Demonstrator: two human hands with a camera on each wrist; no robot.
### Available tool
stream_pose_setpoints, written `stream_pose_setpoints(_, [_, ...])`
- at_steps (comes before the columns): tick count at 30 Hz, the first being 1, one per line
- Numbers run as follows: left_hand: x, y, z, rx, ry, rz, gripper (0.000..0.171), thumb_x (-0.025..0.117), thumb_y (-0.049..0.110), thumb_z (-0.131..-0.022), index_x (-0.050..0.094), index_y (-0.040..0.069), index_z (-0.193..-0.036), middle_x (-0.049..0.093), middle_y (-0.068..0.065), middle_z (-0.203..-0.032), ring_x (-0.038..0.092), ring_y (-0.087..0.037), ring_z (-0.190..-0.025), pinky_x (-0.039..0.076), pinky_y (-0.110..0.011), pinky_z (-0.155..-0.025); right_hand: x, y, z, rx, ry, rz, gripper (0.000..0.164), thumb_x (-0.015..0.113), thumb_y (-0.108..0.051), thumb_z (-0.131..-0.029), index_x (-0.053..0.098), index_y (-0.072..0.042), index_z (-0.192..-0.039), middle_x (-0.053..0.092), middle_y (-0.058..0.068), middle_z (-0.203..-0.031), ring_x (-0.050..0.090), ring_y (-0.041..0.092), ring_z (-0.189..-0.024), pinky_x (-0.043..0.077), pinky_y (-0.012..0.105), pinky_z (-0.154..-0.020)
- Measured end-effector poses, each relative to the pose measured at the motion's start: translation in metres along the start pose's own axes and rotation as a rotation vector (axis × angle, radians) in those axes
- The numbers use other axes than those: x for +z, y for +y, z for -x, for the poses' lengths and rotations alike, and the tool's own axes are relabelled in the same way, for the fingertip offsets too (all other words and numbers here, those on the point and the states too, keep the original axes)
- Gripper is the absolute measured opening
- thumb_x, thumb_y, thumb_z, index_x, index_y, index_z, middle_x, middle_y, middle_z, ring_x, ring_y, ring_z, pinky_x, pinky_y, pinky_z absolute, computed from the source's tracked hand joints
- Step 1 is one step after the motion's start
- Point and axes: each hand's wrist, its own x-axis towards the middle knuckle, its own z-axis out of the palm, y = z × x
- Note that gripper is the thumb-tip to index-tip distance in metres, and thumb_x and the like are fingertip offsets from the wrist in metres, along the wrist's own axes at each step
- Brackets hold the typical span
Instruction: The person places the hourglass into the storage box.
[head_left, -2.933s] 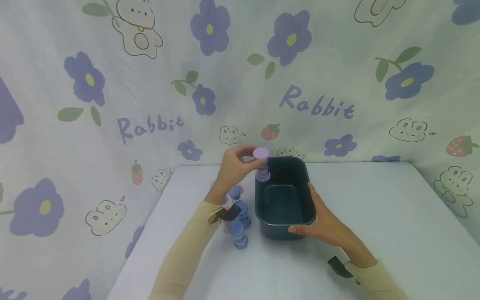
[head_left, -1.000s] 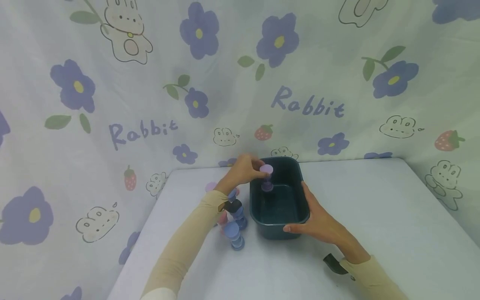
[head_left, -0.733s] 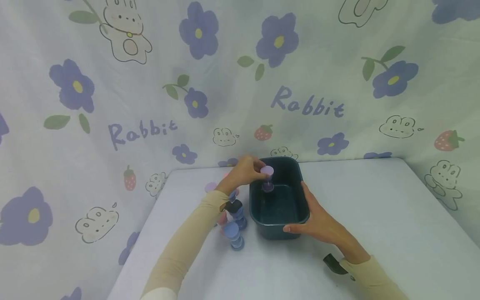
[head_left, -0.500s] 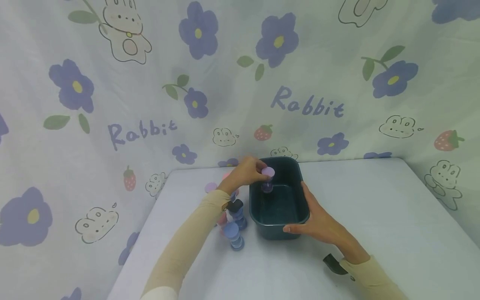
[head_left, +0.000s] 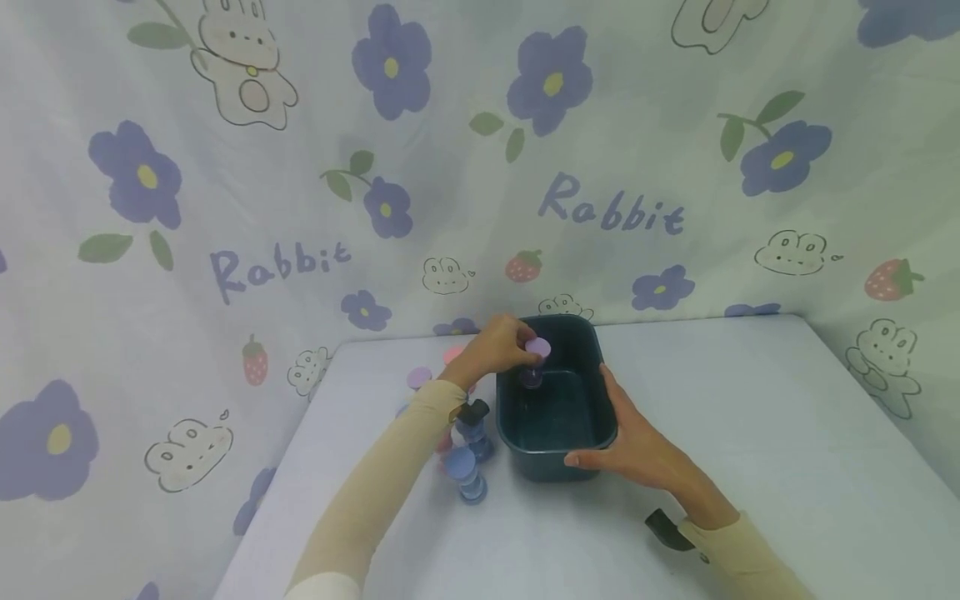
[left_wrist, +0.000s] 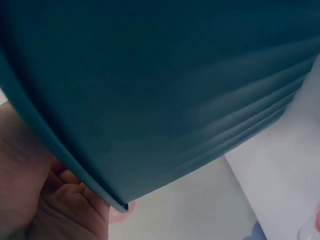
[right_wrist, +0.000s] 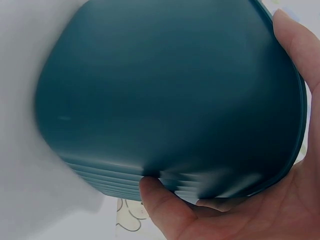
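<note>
A purple hourglass [head_left: 537,348] hangs upright inside the left part of a dark teal bin [head_left: 558,468], above its floor. My left hand [head_left: 497,346] pinches it near the top disc, reaching over the bin's left rim. In the left wrist view the bin's outer wall [left_wrist: 150,100] hides the hourglass, and the hand [left_wrist: 62,197] shows beyond the rim. My right hand [head_left: 637,442] grips the bin's near right corner, thumb on the front. The right wrist view shows its fingers [right_wrist: 162,205] pressed on the ribbed side wall.
Left of the bin stand several more hourglasses: a blue one [head_left: 467,475] in front, another blue one [head_left: 476,433] behind it, a pink top [head_left: 453,354] and a purple top [head_left: 420,377]. My left sleeve covers part of the group. A patterned curtain [head_left: 450,167] hangs behind the white table [head_left: 750,433].
My left hand has carried the purple hourglass from above the bin's left rim rightward and down into the bin, most recently with only slight movement. My right hand keeps its grip on the bin.
</note>
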Motion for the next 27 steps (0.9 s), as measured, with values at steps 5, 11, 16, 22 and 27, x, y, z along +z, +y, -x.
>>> stream_pose_setpoints(5, [-0.0003, -0.0002, -0.0010, 0.040, -0.003, -0.045, 0.029, 0.083, 0.025, -0.087, 0.079, 0.005, -0.107, 0.076, -0.003, -0.085, 0.067, -0.014, -0.072, 0.056, -0.021, -0.062, -0.0006, -0.0021, 0.0000, -0.002, -0.003, -0.003, 0.136, 0.087, -0.054, -0.075, -0.009, -0.024, -0.166, 0.001, 0.014, -0.176, 0.019, 0.048, -0.158, 0.032, 0.075, -0.117])
stream_pose_setpoints(11, [-0.0003, 0.0014, -0.0013, 0.059, -0.017, -0.080, 0.027, 0.082, 0.025, -0.087, 0.079, 0.005, -0.105, 0.076, -0.003, -0.084, 0.066, -0.014, -0.071, 0.056, -0.020, -0.062, -0.0018, -0.0031, 0.0006, -0.002, 0.000, 0.001, 0.135, 0.087, -0.055, -0.075, -0.009, -0.024, -0.166, 0.001, 0.013, -0.176, 0.019, 0.048, -0.158, 0.032, 0.075, -0.117])
stream_pose_setpoints(16, [0.0006, 0.0025, -0.0013, 0.034, -0.035, -0.093, 0.024, 0.082, 0.024, -0.088, 0.079, 0.006, -0.103, 0.073, -0.003, -0.080, 0.065, -0.015, -0.069, 0.056, -0.021, -0.060, -0.0012, -0.0028, 0.0009, -0.003, 0.002, 0.002, 0.136, 0.086, -0.056, -0.075, -0.009, -0.023, -0.166, 0.001, 0.014, -0.176, 0.020, 0.049, -0.157, 0.033, 0.075, -0.116])
stream_pose_setpoints(22, [0.0029, 0.0012, -0.0026, 0.025, -0.068, -0.125, 0.015, 0.082, 0.020, -0.087, 0.078, 0.008, -0.094, 0.070, -0.001, -0.075, 0.064, -0.014, -0.063, 0.054, -0.022, -0.056, 0.0001, -0.0025, 0.0013, 0.007, 0.003, -0.002, 0.135, 0.087, -0.054, -0.076, -0.009, -0.024, -0.166, 0.002, 0.014, -0.176, 0.019, 0.048, -0.157, 0.032, 0.075, -0.117])
stream_pose_setpoints(27, [0.0038, 0.0019, -0.0028, -0.003, -0.079, -0.155, 0.014, 0.081, 0.019, -0.087, 0.078, 0.008, -0.095, 0.071, -0.001, -0.077, 0.066, -0.015, -0.066, 0.056, -0.022, -0.058, 0.0001, -0.0030, 0.0015, 0.005, 0.004, 0.001, 0.136, 0.087, -0.055, -0.075, -0.009, -0.023, -0.166, 0.001, 0.014, -0.176, 0.018, 0.049, -0.158, 0.031, 0.075, -0.117])
